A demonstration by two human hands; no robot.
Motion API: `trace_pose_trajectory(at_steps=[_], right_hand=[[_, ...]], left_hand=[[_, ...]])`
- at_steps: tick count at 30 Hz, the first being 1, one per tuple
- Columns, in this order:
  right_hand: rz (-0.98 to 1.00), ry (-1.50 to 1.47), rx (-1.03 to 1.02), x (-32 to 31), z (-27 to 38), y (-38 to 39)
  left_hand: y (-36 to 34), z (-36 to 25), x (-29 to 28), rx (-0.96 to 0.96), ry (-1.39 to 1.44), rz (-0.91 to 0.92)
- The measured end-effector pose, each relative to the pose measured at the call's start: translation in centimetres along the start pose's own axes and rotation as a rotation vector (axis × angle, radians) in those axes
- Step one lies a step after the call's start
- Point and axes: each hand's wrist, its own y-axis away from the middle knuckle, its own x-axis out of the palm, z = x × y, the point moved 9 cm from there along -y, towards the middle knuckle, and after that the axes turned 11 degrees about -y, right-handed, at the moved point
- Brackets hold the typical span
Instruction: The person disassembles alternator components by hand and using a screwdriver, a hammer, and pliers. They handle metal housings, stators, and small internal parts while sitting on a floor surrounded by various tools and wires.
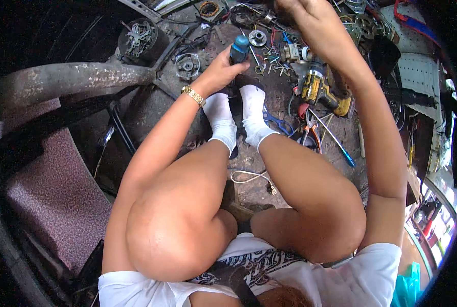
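Observation:
My left hand (222, 71) is wrapped round the thick blue-and-black handle of what looks like a screwdriver (240, 47); its shaft is hidden below the fist. The handle stands upright just above my feet in white socks. At the top edge, my right hand (306, 13) reaches over a cluster of metal parts with its fingers curled. The frame cuts those fingers off in part, and what they hold cannot be made out. Below the right forearm lies a yellow-and-black cordless drill (318, 89). Between the hands are a round metal disc part (257, 38) and several small screws and keys.
Blue-handled scissors (279, 123), orange-handled pliers (310, 134) and a long blue-handled screwdriver (347, 156) lie right of my feet. A white cord (249, 176) is between my legs. A dark tub of metal pieces (142, 40) stands far left, near a worn curved pipe (85, 77).

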Motion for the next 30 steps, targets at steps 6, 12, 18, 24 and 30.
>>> trace_pose_trajectory(at_steps=[6,12,18,24,30], right_hand=[[0.116,0.11,0.121,1.4,-1.6,1.9],[-0.098,-0.132,0.374,-1.1,-3.3,7.4],[-0.362,-0.358,0.668,-3.2,-6.7,14.3],[-0.412,-0.481,0.697,-2.4,-7.7,16.3],[-0.458,-0.493,0.709,-2.3,-7.8,16.3]], left_hand=[[-0.1,-0.3,1.2,-0.007,0.044,0.058],[0.8,-1.7,1.2,0.024,0.029,0.093],[0.4,-5.4,1.1,0.064,0.055,0.113],[-0.3,-3.5,1.0,0.098,-0.028,0.18],[-0.5,-2.6,2.2,0.082,-0.043,0.251]])
